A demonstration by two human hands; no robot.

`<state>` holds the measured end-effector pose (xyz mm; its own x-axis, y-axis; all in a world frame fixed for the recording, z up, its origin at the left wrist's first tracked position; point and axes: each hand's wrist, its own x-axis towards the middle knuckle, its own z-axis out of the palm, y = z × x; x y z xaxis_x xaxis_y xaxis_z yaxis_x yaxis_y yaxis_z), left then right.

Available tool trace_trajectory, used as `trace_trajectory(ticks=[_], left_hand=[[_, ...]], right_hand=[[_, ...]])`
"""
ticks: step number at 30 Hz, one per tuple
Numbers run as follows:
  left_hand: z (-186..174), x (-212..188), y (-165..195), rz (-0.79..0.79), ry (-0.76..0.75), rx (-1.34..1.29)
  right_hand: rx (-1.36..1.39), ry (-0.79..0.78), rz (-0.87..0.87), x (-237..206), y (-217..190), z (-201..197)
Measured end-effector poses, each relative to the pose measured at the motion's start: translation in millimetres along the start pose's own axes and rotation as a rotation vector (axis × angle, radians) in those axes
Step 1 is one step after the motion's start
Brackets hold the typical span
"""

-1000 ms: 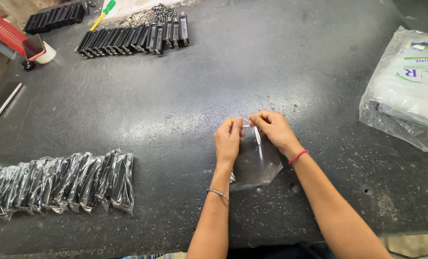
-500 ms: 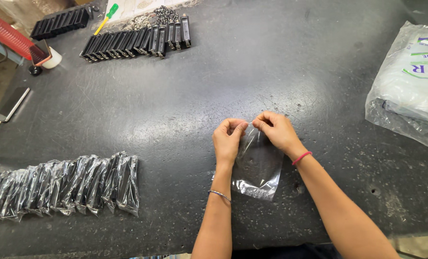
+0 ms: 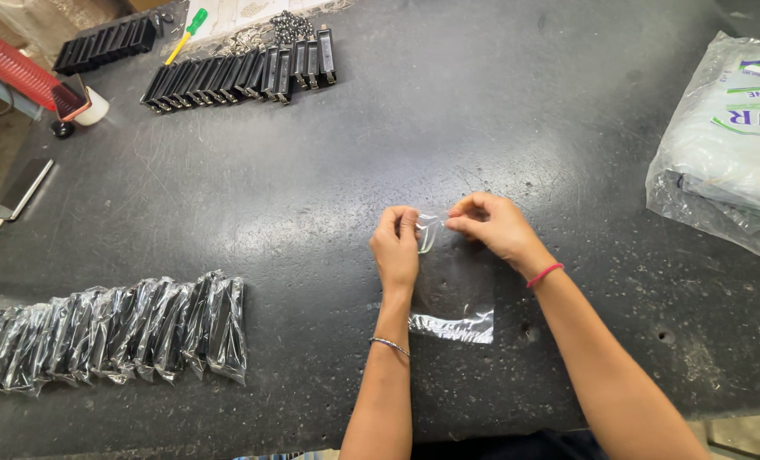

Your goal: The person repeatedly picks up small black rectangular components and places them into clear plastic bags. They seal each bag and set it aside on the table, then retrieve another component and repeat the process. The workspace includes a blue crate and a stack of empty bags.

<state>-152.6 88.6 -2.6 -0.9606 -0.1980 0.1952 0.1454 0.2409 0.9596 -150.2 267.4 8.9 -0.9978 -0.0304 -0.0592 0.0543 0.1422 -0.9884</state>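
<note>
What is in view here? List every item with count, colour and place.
clear plastic bag: one, transparent, centre, mouth pinched by both hands
bagged black parts: one row, lower left
unbagged black parts: two rows, top left
screwdriver: one, green and yellow, top
white sack: one, right edge
red tool: one, top left
table: one, dark
left hand: silver bracelet
right hand: red wristband
</note>
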Motion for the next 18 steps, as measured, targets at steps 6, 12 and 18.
trace_trajectory(ticks=[6,12,18], left_hand=[[-2.4,4.9,2.0,-0.059,-0.022,-0.174],[-2.8,1.9,-1.8,-0.011,-0.049,-0.126],[0.6,2.4,-6.1,0.022,0.002,-0.027]], right_hand=[[0.064,0.103,0.008,0.5,-1.0,-4.7],[-0.089,0.151,-0.096,0.7,4.2,4.2],[-0.232,0.212,-0.165,1.9,8.1,12.8]])
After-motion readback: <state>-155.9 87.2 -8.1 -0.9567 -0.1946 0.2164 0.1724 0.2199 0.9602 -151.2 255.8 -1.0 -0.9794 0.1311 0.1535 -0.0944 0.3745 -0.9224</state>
